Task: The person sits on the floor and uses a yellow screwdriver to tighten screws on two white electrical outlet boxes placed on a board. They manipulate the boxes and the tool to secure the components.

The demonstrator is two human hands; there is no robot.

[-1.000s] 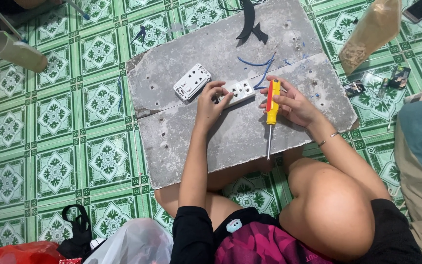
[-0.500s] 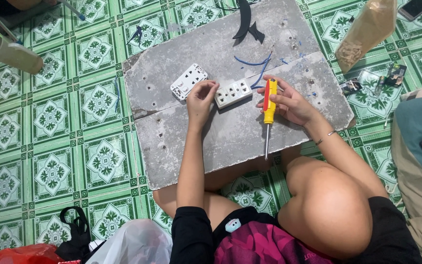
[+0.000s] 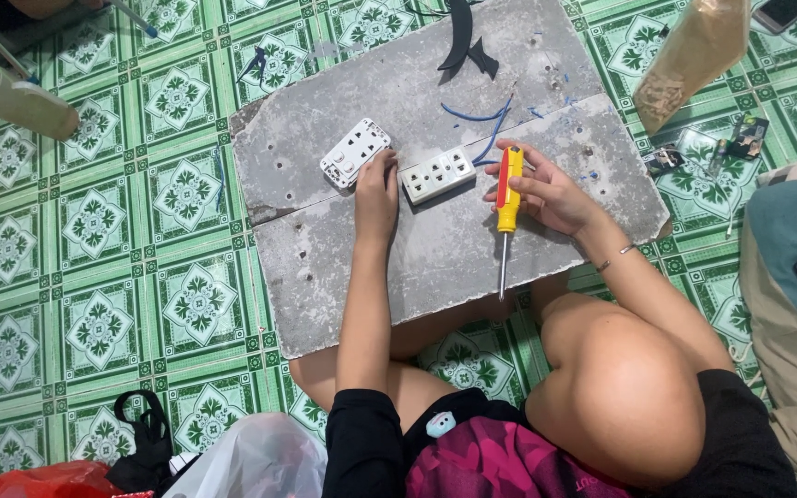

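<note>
A grey board (image 3: pixel 454 249) lies on the green tiled floor in front of me. On it sit two white socket blocks: a squarish one (image 3: pixel 354 152) at the left and a longer one (image 3: pixel 438 173) with blue wires (image 3: pixel 486 124) behind it. My left hand (image 3: pixel 376 189) rests between the two blocks, its fingers closed and touching the long block's left end. My right hand (image 3: pixel 546 189) grips a screwdriver (image 3: pixel 507 207) with a yellow and red handle, its shaft pointing down toward me, just right of the long block.
A black curved piece (image 3: pixel 466 37) lies at the board's far edge. A cardboard tube (image 3: pixel 18 100) lies at the left, a clear bag of brown grains (image 3: pixel 689 60) and small parts (image 3: pixel 735 143) at the right, cushions (image 3: pixel 795 304) by my right side, plastic bags (image 3: pixel 242 461) near my knees.
My left hand has slid off the long socket block to the gap between the two blocks. The right hand holds the screwdriver much as before.
</note>
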